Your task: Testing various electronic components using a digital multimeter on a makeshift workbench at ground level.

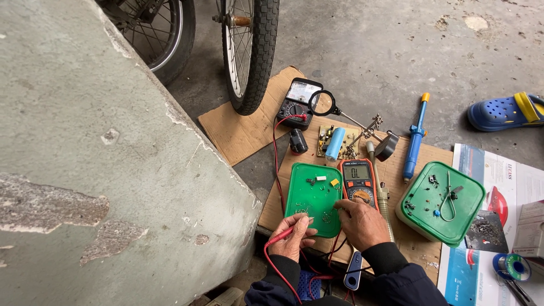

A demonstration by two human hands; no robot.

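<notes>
Red test probe (288,233) lying slantwise in the fingers, tip over flat green tray (314,197) strewn with small parts, on cardboard

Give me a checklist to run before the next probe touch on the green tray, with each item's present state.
1. Red probe held in left hand: ok.
2. Right hand at the edge of the green tray: ok.
3. Orange digital multimeter display lit and facing the person: ok.
4. Black probe in the right hand: cannot tell, fingers hide it.
5. Small parts inside the tray, not on the cardboard: ok.
6. Probe tip touching a part: cannot tell, too small.
</notes>
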